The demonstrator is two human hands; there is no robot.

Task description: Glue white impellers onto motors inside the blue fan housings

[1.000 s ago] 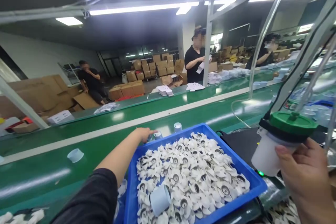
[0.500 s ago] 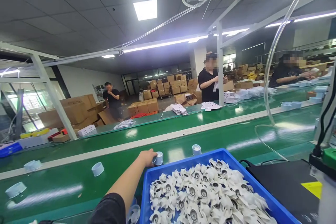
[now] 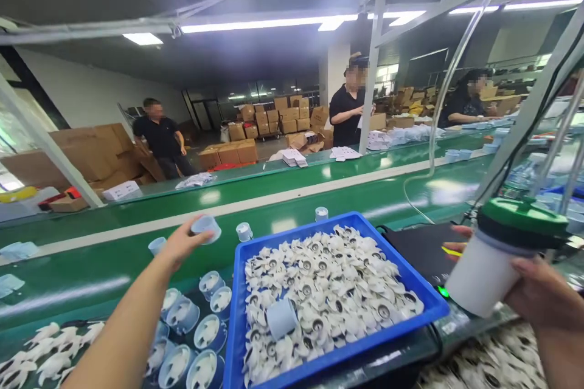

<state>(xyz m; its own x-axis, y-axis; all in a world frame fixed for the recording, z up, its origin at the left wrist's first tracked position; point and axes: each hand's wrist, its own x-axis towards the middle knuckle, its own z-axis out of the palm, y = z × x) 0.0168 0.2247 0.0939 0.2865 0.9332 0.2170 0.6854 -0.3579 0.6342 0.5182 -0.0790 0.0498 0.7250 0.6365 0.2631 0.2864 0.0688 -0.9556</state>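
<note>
My left hand (image 3: 185,246) is raised over the green belt, its fingers closed on a light blue cup (image 3: 207,229). At the right, my right hand (image 3: 533,292) wraps round a tilted white cylinder (image 3: 488,270) with a green and black top. Between my hands sits a blue tray (image 3: 231,316) heaped with white fan wheels (image 3: 337,282). One light blue cup (image 3: 281,318) lies on its side on that heap. Left of the tray stand several blue cups (image 3: 210,333) with white parts inside. Another small cup (image 3: 244,231) is on the belt beyond the tray's far-left corner.
A green conveyor belt (image 3: 292,213) runs across, carrying more cups (image 3: 321,214). Loose white fan wheels (image 3: 55,349) lie at lower left. A clear hose (image 3: 449,73) hangs at right, beside a white post (image 3: 542,97). Three people stand or work beyond the belt, near cartons (image 3: 287,118).
My view has tilted down and turned right. My left hand has left the cup by the tray corner and holds a cup farther left. My right hand and the cup in the tray now show.
</note>
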